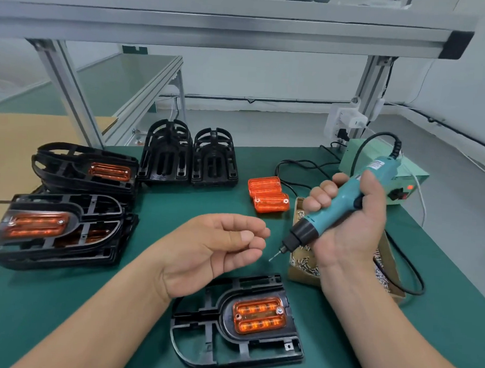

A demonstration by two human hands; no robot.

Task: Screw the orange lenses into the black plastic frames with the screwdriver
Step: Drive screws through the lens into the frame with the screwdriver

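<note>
Screwdriver [343, 199] gripped in right hand [353, 230], bit [275, 256] tilted down-left; left hand [213, 252] relaxed, fingers [246, 253] loosely curled

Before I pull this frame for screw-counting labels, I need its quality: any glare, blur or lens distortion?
Head view: wide-angle distortion bows the aluminium beam overhead; light is soft, shadows faint; the orange lens in the near black frame shows bright glints; the screws look small and smeared; the screwdriver in the right hand is fairly sharp.
</note>
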